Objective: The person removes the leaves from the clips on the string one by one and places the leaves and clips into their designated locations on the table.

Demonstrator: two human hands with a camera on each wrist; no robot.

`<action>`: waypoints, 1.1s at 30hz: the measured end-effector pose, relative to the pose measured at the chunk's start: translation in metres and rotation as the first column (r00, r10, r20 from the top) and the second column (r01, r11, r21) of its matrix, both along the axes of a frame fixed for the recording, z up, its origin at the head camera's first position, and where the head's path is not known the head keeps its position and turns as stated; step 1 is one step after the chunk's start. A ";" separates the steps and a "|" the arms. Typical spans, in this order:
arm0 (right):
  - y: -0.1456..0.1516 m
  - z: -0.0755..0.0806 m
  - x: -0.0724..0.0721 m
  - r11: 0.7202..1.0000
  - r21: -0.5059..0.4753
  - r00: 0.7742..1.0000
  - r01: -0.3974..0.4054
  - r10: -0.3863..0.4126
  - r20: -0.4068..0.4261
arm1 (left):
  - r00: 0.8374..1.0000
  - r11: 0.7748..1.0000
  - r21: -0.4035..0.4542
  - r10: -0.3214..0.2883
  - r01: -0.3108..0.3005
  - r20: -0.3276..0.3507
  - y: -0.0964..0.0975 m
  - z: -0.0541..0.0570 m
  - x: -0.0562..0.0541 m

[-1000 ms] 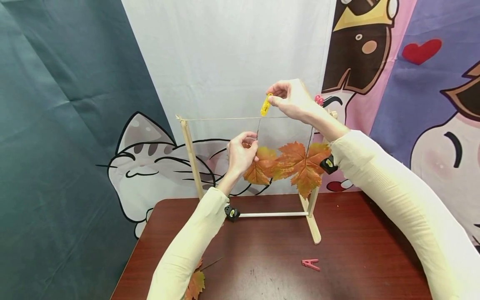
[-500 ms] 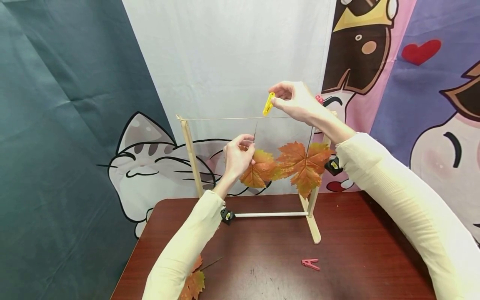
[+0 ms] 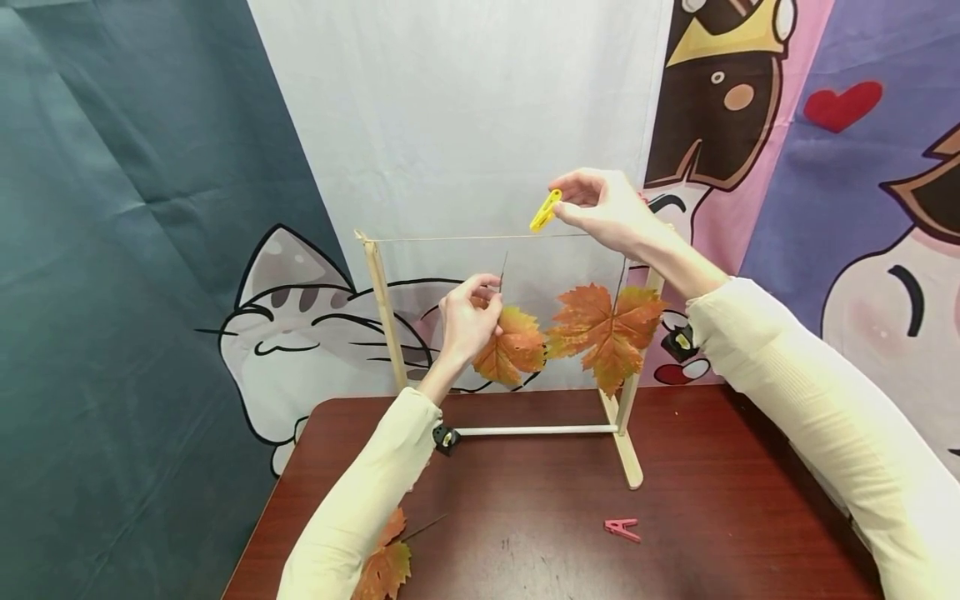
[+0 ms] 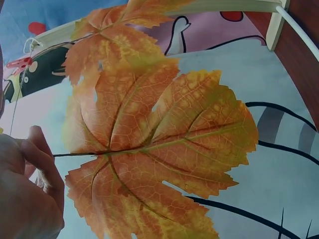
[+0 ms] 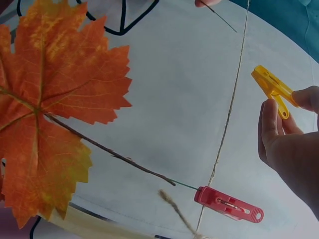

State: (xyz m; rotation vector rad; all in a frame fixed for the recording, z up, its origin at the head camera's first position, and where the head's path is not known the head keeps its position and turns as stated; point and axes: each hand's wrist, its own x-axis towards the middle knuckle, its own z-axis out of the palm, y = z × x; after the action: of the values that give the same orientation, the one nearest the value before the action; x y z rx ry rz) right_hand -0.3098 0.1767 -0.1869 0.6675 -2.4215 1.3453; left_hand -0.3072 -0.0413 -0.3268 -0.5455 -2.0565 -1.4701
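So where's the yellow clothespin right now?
In the head view, the yellow clothespin is pinched in the right hand, just above the string and clear of it, with the left hand and its leaf lower to the left.

Held leaf (image 3: 510,346): in L hand (image 3: 469,321), mostly just R of it
Held peg (image 3: 546,210): in R hand (image 3: 600,208), just abv string (image 3: 450,238)
Hung leaf (image 3: 607,333): below R hand, on string via string peg (image 5: 229,205)
Tbl peg (image 3: 622,529): on tbl (image 3: 712,467), well below R hand
Tbl leaf (image 3: 386,567): on tbl, partly hid by L arm (image 3: 360,492)
Frame L post (image 3: 386,317): L of L hand
Backdrop (image 3: 465,125): behind both hands
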 end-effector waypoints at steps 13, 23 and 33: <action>0.010 -0.011 0.011 0.999 -0.014 0.999 -0.029 0.029 0.016 | 1.000 1.000 -0.012 0.013 -0.013 0.005 -0.011 -0.010 0.006; 0.020 -0.019 0.017 0.998 -0.050 0.999 -0.031 0.032 0.018 | 1.000 1.000 -0.004 0.019 -0.019 0.009 -0.021 -0.017 0.010; 0.030 -0.027 0.024 0.999 -0.053 0.999 -0.015 0.017 0.030 | 1.000 1.000 -0.023 0.009 -0.008 0.029 -0.029 -0.023 0.016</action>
State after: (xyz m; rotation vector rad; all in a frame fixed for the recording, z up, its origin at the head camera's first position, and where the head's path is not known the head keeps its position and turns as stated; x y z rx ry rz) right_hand -0.2853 0.2069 -0.2141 0.6590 -2.4003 1.4299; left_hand -0.2908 -0.0698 -0.3499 -0.5272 -2.0973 -1.4596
